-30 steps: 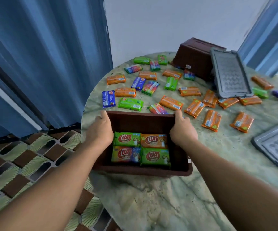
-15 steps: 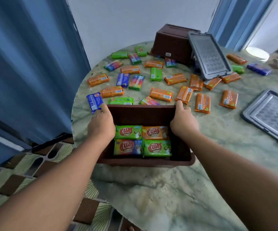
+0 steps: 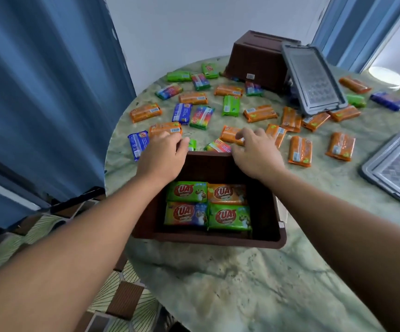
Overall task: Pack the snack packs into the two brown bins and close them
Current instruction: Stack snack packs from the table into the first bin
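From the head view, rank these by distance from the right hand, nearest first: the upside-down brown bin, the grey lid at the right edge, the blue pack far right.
From the right hand:
1. Upside-down brown bin, behind it at the table's back.
2. Blue pack, back right.
3. Grey lid, at the right edge.
The last two are close; treat their order as uncertain.

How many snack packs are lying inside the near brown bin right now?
4 show, in a two-by-two layer on the floor of the near brown bin: green pack far left, orange pack far right, green-and-blue pack near left, green pack near right. Others could lie underneath.
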{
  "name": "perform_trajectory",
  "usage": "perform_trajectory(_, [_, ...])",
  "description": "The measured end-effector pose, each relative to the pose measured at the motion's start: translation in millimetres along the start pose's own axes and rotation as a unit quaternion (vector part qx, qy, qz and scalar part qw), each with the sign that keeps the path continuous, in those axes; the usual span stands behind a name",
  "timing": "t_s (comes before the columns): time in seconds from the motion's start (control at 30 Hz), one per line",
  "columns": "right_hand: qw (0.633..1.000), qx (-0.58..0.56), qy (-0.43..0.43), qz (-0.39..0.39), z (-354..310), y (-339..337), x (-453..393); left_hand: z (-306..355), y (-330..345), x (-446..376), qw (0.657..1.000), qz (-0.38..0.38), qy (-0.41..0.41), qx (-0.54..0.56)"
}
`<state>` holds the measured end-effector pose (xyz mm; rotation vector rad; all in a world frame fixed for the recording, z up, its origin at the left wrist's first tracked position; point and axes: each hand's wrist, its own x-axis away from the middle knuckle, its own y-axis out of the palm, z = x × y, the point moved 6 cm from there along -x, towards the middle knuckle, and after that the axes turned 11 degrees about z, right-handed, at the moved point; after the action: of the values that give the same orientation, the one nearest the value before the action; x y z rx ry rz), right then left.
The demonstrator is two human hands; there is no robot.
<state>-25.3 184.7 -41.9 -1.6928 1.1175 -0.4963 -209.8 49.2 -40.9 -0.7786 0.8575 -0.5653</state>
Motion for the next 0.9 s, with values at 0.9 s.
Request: perform_trajectory(0.9, [0.947,0.193,0.037,-0.255,3,122,-96,-67,141,-85,0.883,-0.397,0.075,-0.238])
